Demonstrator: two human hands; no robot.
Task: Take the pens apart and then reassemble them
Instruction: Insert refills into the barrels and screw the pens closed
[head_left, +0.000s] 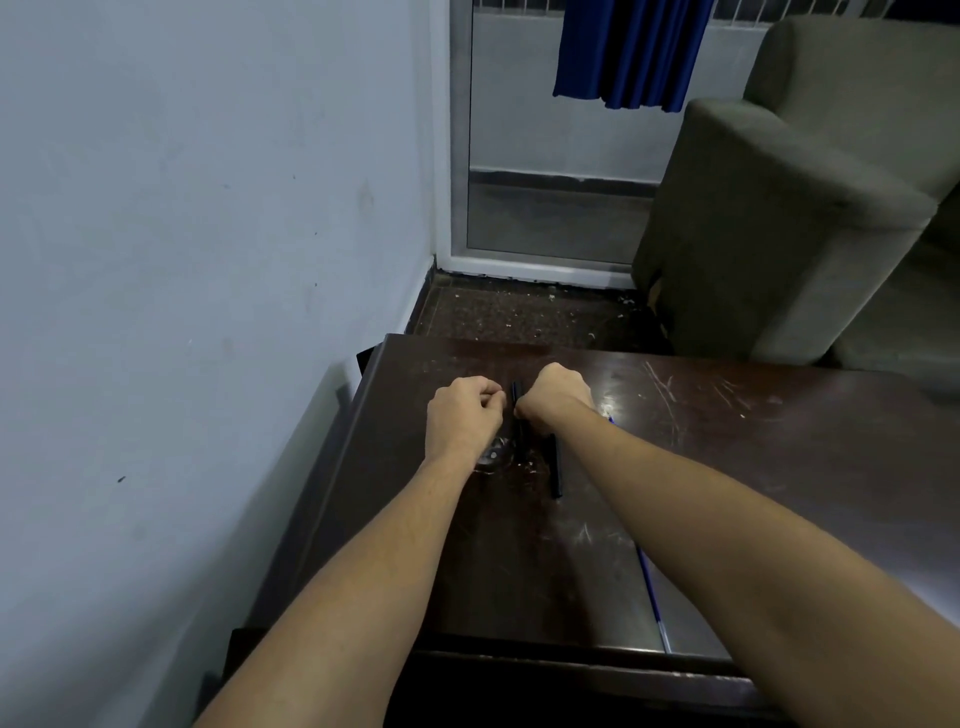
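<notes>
A dark wooden desk (727, 441), scratched and glossy, stands against a pale blue wall (208, 208). Beyond its far edge lies speckled dark floor (519, 312), then a glass door (545, 182) with a blue curtain (623, 52). A grey armchair (779, 208) sits past the far right corner.

Black pen (517, 397) upright — another (556, 467) flat (tabletop).

Taking the black pen barrel (556, 467) lying on the dark table (779, 441) as landmark: to its right the tabletop is bare and open, to its left the wall (182, 234) closes in past the table edge, just beyond it both fists crowd together, and nearer lies a blue refill (649, 582)
</notes>
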